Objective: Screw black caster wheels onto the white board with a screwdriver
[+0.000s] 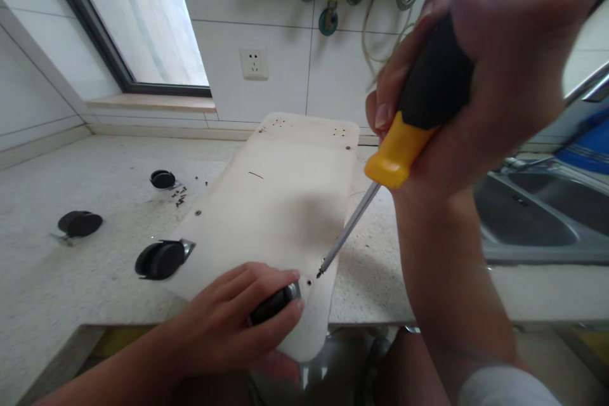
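My left hand (pixel 247 314) is closed around a black caster wheel (pixel 273 306) on a cream board (pixel 285 203), close to the board's near edge. Most of that caster is hidden by the fingers. In my right hand (pixel 504 70) is a screwdriver (pixel 390 158) with a black and yellow handle, gripped from above. Its shaft slants down to the left. The tip is at the board near a small dark screw or hole (pixel 309 282), just right of the held caster; whether it touches, I cannot tell. Another caster (pixel 164 259) lies at the board's left edge.
Two more casters, a small one (pixel 162 179) and a farther-left one (pixel 80 223), lie on the speckled countertop (pixel 118 203). Several loose screws (pixel 179 195) are scattered beside them. At right is a metal sink (pixel 528 216). Pipe valves (pixel 328 20) and a socket (pixel 254 63) are on the wall.
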Tool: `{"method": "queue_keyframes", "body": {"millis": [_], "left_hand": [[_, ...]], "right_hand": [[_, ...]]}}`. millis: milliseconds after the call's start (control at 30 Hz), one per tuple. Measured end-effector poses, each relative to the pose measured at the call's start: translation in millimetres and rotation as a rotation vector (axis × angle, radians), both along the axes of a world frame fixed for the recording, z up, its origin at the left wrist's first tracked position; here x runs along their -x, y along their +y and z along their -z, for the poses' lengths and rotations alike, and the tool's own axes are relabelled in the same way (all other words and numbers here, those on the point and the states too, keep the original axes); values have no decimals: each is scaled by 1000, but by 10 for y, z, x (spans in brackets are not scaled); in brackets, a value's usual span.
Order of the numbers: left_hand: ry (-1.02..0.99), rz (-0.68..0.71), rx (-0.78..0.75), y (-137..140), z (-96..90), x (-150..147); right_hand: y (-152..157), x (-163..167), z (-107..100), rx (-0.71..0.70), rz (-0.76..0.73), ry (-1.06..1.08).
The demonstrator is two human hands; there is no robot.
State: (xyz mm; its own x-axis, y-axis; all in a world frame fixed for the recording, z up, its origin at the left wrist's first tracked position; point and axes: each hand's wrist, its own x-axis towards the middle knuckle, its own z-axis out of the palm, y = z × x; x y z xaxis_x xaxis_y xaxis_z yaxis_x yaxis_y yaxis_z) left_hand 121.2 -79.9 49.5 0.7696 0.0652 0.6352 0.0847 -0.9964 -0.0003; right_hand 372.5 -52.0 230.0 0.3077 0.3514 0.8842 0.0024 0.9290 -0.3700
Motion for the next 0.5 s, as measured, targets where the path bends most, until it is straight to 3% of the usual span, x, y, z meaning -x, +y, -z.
{"method": "queue_keyframes", "body": {"millis": [300, 433, 500], "left_hand": [[18, -100, 284, 332, 148, 206], [15, -15, 366, 366, 118, 219], [6, 35, 396, 396, 115, 228]], "right_hand": [[63, 59, 171, 24, 199, -26], [102, -90, 145, 21, 227, -168], [118, -183, 114, 111, 187, -210]]}}
